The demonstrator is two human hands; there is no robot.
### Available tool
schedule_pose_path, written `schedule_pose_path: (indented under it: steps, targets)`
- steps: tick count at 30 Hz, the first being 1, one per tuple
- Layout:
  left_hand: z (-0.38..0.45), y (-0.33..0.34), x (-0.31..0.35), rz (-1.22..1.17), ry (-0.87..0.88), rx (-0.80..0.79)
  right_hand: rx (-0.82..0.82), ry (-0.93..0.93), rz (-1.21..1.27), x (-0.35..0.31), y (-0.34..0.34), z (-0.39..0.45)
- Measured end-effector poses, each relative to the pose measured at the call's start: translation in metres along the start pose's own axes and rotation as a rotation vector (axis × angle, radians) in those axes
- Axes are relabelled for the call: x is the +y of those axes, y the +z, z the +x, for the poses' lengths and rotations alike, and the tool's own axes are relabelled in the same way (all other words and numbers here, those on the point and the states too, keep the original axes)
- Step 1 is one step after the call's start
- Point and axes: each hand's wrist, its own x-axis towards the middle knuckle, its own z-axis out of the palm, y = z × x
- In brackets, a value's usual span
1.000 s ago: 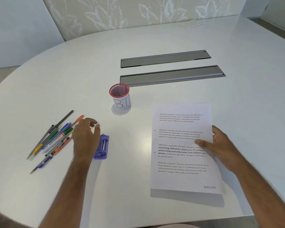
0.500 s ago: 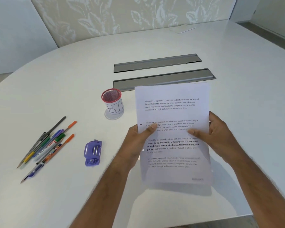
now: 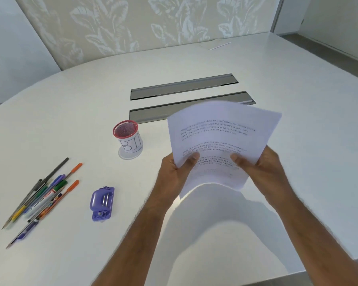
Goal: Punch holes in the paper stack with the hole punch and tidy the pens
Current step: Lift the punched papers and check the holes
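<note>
- both hands are up off the table holding the paper stack (image 3: 221, 137) in the air, roughly over the middle-right of the white table (image 3: 298, 83)
- left hand (image 3: 177, 172) grips the stack's lower left edge, thumb curled over the printed side and the other fingers hidden behind the sheets
- right hand (image 3: 260, 166) does the same on the lower right edge, thumb on top pinching the pages, rest of the fingers out of sight behind
- the stack is tilted back and a bit bowed, top edge blurry, printed text facing the camera
- the purple hole punch (image 3: 102, 203) is lying flat on the table to the left of the left forearm, nobody touching it
- the pens (image 3: 43, 197) are in a loose diagonal pile further left, near the table edge: orange, green, purple, black and a yellow one, tips pointing down-left
- red mesh cup (image 3: 127, 135) with a paper label reading BIN sits upright between the pens and the paper, standing on a round clear base
- two long grey slot covers (image 3: 184, 87) run across the table behind the paper, the nearer one partly hidden by the stack's top edge
</note>
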Motion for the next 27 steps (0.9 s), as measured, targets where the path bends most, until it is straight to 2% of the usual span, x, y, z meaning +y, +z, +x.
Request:
schedule_pose_path:
  steps: [6,16,21,24,27]
  targets:
    - [-0.001,0.007,-0.015,0.054,-0.046,0.054,-0.012,0.117,-0.059,0.033,0.001,-0.007]
    - [0.001,0.000,0.005,0.026,-0.001,0.045,-0.099,0.067,-0.018,0.020,-0.010,-0.005]
    - [0.001,-0.003,0.018,-0.099,0.023,0.071,-0.075,0.075,-0.004,0.030,-0.019,-0.006]
    - [0.001,-0.005,0.021,-0.187,0.024,0.084,-0.018,0.122,0.085,0.035,-0.019,-0.009]
    - [-0.001,-0.006,0.021,-0.272,0.040,0.047,0.010,0.162,0.300,0.037,-0.015,-0.012]
